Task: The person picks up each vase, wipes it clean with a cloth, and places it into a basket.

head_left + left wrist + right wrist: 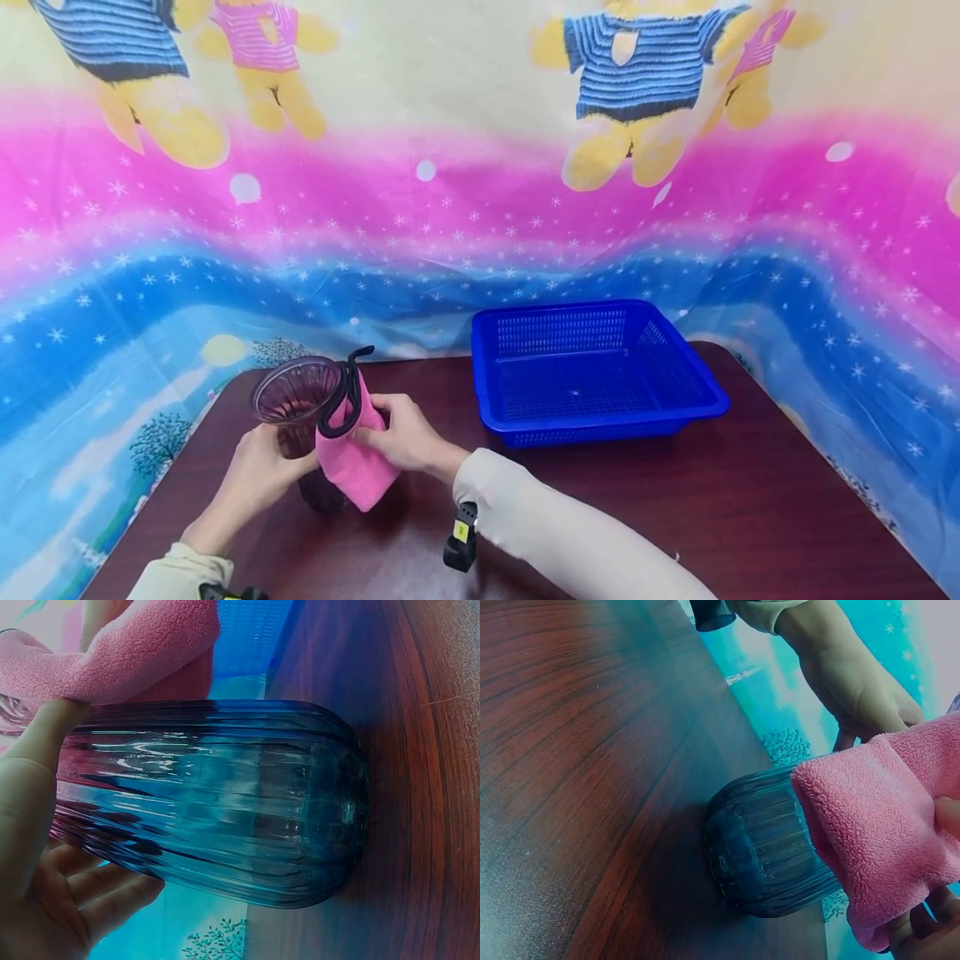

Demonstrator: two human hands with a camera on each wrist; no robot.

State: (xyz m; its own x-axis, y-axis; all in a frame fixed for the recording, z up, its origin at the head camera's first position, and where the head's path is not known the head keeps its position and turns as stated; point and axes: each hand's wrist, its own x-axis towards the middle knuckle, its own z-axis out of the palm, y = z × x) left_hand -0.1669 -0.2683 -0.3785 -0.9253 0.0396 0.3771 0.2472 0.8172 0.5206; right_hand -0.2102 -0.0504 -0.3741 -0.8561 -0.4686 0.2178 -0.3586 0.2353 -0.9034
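A ribbed glass vase with a flared rim is at the left of the table, purplish above and bluish toward its base in the left wrist view. My left hand grips its neck from the left, thumb in front and fingers behind. The rounded base of the vase is right at the tabletop. A folded pink fleecy cloth with black edging and a black loop lies against the vase's right side. My right hand pinches this cloth between thumb and fingers; the cloth covers part of the vase.
A blue plastic basket with perforated sides stands at the back right of the dark wood table. Behind the table hangs a patterned curtain with bears and snowflakes, which also runs along both sides.
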